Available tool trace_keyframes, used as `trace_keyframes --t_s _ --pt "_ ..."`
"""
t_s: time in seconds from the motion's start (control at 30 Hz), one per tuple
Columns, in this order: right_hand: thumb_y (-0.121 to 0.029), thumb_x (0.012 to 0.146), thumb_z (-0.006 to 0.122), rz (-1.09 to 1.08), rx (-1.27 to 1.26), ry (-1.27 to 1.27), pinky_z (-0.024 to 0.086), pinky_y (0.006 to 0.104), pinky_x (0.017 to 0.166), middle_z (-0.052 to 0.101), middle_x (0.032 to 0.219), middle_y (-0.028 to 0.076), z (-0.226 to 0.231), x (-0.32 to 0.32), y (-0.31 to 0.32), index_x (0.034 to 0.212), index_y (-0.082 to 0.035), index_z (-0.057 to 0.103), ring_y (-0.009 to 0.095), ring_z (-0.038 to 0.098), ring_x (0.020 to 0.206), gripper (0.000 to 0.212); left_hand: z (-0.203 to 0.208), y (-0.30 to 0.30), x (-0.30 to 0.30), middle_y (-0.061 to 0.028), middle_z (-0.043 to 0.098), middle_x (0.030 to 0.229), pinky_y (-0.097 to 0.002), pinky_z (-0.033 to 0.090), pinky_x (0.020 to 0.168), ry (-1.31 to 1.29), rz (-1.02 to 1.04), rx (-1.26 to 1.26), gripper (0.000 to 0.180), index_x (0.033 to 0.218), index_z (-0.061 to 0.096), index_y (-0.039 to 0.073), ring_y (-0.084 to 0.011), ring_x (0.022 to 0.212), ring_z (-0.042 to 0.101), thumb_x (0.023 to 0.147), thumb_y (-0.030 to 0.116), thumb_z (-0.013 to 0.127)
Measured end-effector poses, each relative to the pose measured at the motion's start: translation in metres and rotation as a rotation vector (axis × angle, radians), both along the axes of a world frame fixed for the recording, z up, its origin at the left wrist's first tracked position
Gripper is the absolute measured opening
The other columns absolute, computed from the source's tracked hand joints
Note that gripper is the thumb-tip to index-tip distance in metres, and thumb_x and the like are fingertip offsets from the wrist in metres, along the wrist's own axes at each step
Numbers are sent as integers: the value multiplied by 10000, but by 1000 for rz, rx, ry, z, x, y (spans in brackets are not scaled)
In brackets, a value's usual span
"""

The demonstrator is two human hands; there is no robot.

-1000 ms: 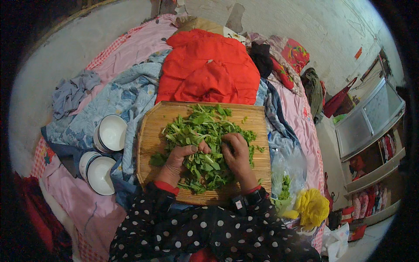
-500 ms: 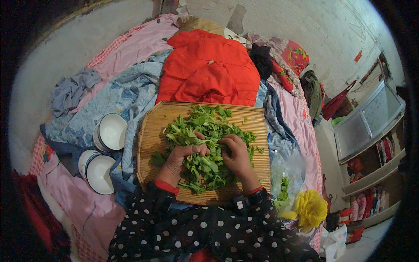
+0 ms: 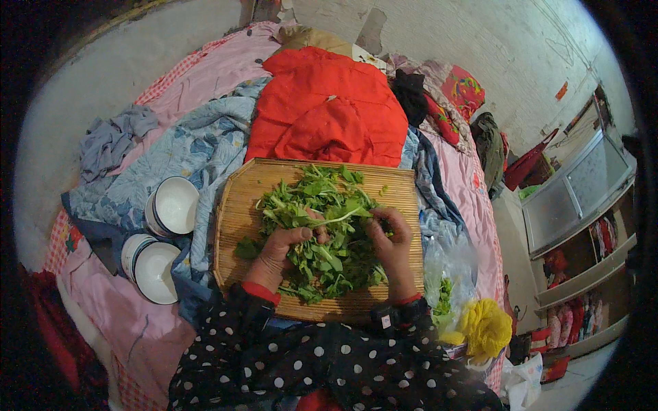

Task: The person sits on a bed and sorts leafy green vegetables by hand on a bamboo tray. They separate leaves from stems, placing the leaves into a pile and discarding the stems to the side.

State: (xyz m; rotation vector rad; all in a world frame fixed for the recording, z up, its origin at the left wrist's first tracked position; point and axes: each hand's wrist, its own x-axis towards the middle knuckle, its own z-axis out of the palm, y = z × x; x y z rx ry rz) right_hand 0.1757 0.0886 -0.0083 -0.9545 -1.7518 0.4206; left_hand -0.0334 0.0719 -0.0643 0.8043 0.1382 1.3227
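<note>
A heap of leafy greens [image 3: 325, 267] covers the middle of a slatted bamboo board [image 3: 236, 205]. My left hand [image 3: 282, 252] is at the heap's left side, its fingers closed around some greens, with the fingertips partly hidden among the leaves. A pale stem runs from near that hand toward the right. At the heap's right edge my right hand [image 3: 392, 236] is raised slightly, thumb and fingers pinching the leafy end of a green sprig [image 3: 349, 211].
Two stacks of white bowls, an upper stack [image 3: 177, 205] and a lower stack [image 3: 157, 272], rest left of the board on a blue quilt [image 3: 212, 137]. Red cloth [image 3: 329, 109] lies beyond it. A clear plastic bag [image 3: 445, 264] with greens and a yellow mesh bundle [image 3: 485, 329] sit to the right.
My right hand has moved right and slightly up from the heap's middle, drawing a sprig's leafy end with it. My left hand stays in nearly the same place.
</note>
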Motion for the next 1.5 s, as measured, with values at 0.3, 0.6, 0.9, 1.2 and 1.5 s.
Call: trace_keyframes --t_s 0.3,0.6,0.9,1.2,1.5 --pt "-31 729 655 37 108 -121 448 312 638 589 805 96 11 -19 -11 903 -32 595 227 569 715 184 16 -17 -1 -105 597 1045 -320 475 824 54 87 -127 440 1066 544 9 -212 943 577 668 139 680" --pt "-44 671 694 201 167 -284 396 363 583 513 691 75 1 -40 -15 895 -76 596 279 511 659 246 9 -11 1 -84 587 1102 -319 462 857 -33 6 -142 483 1147 540 -3 -199 964 576 703 161 639" --pt "-103 720 670 220 141 -369 388 382 613 524 719 87 1 -30 -13 870 -64 597 286 517 681 172 -2 -11 2 -78 642 929 -311 497 769 -48 89 -291 304 992 599 13 -178 844 605 734 171 628" --pt "-89 760 637 156 69 -308 405 371 652 565 759 106 -7 -17 -10 872 -62 604 302 533 721 120 1 -13 1 -86 628 840 -313 504 718 -155 48 -307 260 915 590 25 -190 769 601 734 206 634" --pt "-4 765 609 42 96 -183 431 300 644 561 754 103 -4 -5 -4 843 2 586 235 555 711 81 -2 -1 -3 -44 537 750 -274 422 671 -131 31 -96 380 987 547 2 -160 711 515 700 208 688"
